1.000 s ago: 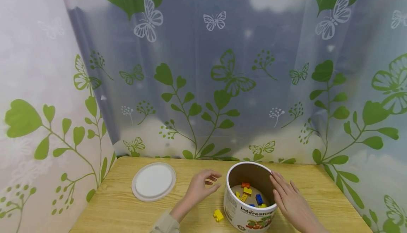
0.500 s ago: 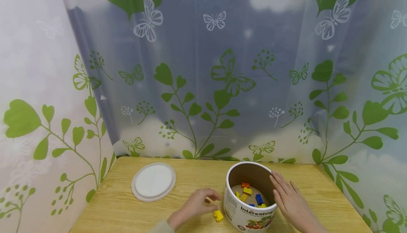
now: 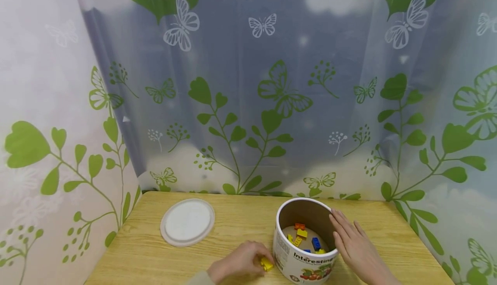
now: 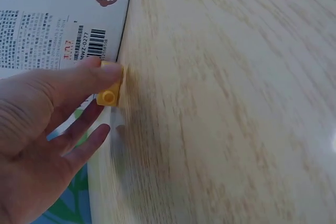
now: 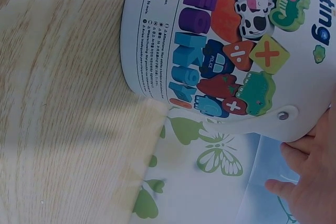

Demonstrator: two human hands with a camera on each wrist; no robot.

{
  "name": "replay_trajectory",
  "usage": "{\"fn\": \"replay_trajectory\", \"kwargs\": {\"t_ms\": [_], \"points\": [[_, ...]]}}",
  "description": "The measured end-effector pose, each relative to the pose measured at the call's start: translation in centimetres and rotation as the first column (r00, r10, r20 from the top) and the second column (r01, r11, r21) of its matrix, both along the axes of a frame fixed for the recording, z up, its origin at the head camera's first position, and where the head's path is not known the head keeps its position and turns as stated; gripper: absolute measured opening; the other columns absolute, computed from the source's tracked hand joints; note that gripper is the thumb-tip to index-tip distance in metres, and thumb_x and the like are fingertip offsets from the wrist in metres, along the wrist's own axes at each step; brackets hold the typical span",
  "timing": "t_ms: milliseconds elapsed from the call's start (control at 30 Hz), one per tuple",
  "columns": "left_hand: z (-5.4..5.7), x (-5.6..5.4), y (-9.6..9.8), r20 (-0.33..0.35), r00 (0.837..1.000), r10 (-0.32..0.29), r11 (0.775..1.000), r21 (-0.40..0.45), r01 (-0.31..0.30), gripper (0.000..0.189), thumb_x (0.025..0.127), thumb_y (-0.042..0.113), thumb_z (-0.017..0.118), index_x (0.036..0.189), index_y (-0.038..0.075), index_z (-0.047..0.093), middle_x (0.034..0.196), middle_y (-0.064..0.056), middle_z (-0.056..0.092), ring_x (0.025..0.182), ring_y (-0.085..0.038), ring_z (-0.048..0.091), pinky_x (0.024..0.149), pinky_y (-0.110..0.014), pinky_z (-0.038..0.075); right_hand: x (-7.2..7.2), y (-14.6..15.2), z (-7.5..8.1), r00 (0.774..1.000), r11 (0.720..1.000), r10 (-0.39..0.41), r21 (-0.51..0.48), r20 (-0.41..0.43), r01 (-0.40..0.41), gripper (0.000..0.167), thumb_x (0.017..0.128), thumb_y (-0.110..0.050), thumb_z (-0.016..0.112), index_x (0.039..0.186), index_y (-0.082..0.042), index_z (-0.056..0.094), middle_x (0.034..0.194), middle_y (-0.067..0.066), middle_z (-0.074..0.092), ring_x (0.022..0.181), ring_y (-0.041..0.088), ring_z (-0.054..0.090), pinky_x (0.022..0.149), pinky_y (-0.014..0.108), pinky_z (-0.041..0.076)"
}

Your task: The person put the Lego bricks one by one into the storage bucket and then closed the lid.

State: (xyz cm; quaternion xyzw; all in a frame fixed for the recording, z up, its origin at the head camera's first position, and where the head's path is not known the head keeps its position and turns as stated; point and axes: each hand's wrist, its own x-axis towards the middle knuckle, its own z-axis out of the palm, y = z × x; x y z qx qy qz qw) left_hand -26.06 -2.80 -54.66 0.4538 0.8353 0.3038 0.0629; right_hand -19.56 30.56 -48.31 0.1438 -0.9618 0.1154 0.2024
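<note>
My left hand (image 3: 245, 259) is low at the table, beside the left side of a white printed bucket (image 3: 303, 261). Its thumb and fingers pinch a yellow toy brick (image 4: 109, 92), close to the bucket's wall; one stud faces the left wrist camera. The other fingers are spread loosely below. My right hand (image 3: 355, 246) rests with extended fingers against the bucket's right rim and outer side. Inside the open bucket lie several bricks: an orange one (image 3: 300, 226), a blue one (image 3: 316, 244) and yellow ones (image 3: 302, 233).
A round white lid (image 3: 188, 221) lies flat at the left of the wooden table (image 3: 155, 263). Behind the table hangs a curtain (image 3: 240, 103) with butterflies and leaves. A rivet (image 5: 283, 115) fixes a white tab to the bucket's side.
My left hand has come down and toward the front, onto the yellow brick on the table, and now pinches it. The right hand and the bucket have stayed in place.
</note>
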Motion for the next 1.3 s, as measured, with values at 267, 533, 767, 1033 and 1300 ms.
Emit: {"fn": "replay_trajectory", "kwargs": {"t_ms": [267,533,767,1033,1300], "points": [[0.0,0.1,0.0,-0.007,0.998,0.061,0.998,-0.001,-0.061,0.028,0.076,0.006,0.085,0.1,0.017,0.077,0.099,0.014,0.07,0.088,0.005,0.056,0.08,-0.013,0.048,0.0,0.0,0.1,1.0,1.0,0.002,0.0,0.002,-0.002,0.045,0.108,-0.025,0.049,0.148,-0.006,0.051,0.156,0.012,0.045,0.141,0.034,0.043,0.11,0.062,0.037],[1.4,-0.3,-0.5,0.02,0.99,0.14,0.983,0.12,-0.142,0.026,0.079,0.004,0.084,0.103,0.008,0.073,0.098,0.005,0.07,0.089,0.0,0.061,0.078,-0.013,0.054,-0.1,0.0,0.2,1.0,1.0,0.004,0.005,0.001,-0.004,0.045,0.107,-0.024,0.05,0.147,-0.005,0.052,0.155,0.012,0.046,0.14,0.035,0.045,0.109,0.063,0.037],[3.6,-1.1,-1.1,0.067,0.976,0.208,0.958,0.188,-0.218,0.024,0.083,0.007,0.083,0.105,0.009,0.073,0.101,0.004,0.07,0.091,-0.003,0.062,0.079,-0.018,0.056,-0.1,0.0,0.3,1.0,1.0,0.002,0.007,0.018,-0.002,0.045,0.106,-0.022,0.052,0.148,-0.004,0.052,0.156,0.012,0.045,0.141,0.036,0.044,0.111,0.063,0.035],[6.5,-1.5,-1.2,0.08,0.961,0.263,0.922,0.271,-0.275,0.023,0.085,0.008,0.082,0.107,0.008,0.072,0.103,-0.001,0.07,0.093,-0.012,0.065,0.079,-0.021,0.059,-0.1,0.0,0.3,1.0,1.0,0.003,0.006,0.018,-0.003,0.046,0.105,-0.019,0.054,0.148,-0.004,0.052,0.156,0.013,0.045,0.14,0.037,0.044,0.111,0.063,0.035],[8.8,-1.8,-0.8,0.078,0.962,0.263,0.909,0.312,-0.275,0.026,0.087,0.009,0.08,0.112,0.007,0.072,0.109,-0.004,0.072,0.097,-0.019,0.068,0.083,-0.025,0.059,0.0,0.0,0.3,1.0,1.0,0.005,0.004,0.028,-0.005,0.046,0.105,-0.02,0.054,0.148,-0.004,0.051,0.156,0.014,0.045,0.14,0.037,0.044,0.111,0.064,0.035]]}}
